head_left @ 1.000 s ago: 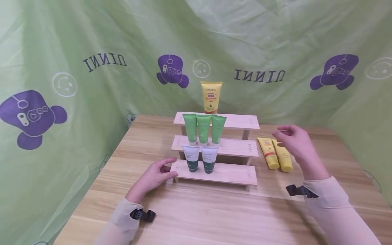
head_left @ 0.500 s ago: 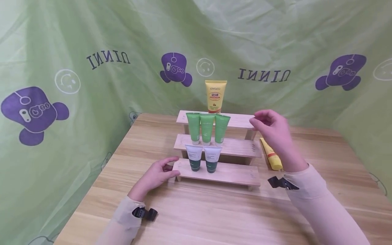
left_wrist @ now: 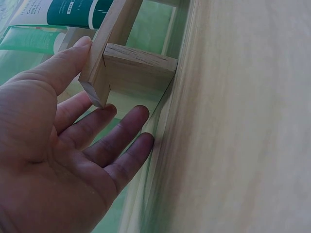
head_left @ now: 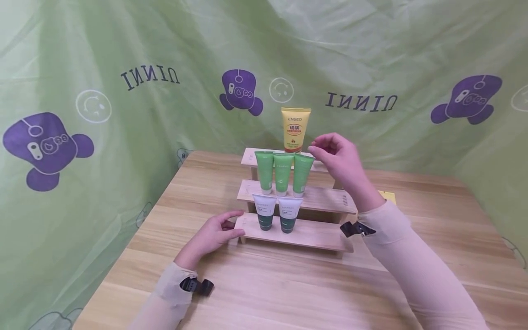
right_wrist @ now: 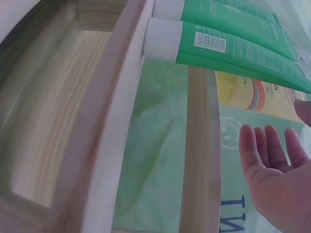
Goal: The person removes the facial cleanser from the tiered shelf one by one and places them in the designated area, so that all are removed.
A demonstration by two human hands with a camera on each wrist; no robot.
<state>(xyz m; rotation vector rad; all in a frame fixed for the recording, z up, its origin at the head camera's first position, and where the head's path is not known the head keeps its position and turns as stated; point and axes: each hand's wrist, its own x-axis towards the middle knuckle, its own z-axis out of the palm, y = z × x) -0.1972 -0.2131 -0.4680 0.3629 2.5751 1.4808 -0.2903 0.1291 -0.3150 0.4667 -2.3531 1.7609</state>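
Right hand [head_left: 338, 156] sweeps left to the yellow tube [head_left: 294, 128]

And it's just beside that tube now, upright on the top shelf [head_left: 249, 156]! Thumb and fingers parted, nothing between them; contact, I can't tell. Left hand [head_left: 212, 236] holds the bottom shelf [head_left: 317, 236] by its left end. Three green tubes [head_left: 282, 174] stand mid-shelf, two white-and-green tubes [head_left: 265, 213] below, another yellow end [head_left: 387, 197] peeping past the right sleeve [head_left: 383, 224]

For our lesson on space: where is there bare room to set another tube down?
Free: bottom shelf, right of the white-topped tubes; middle shelf, right of the green tubes; table, between the sleeves. Crowded: among the green tubes, and between the upright yellow tube and right hand.
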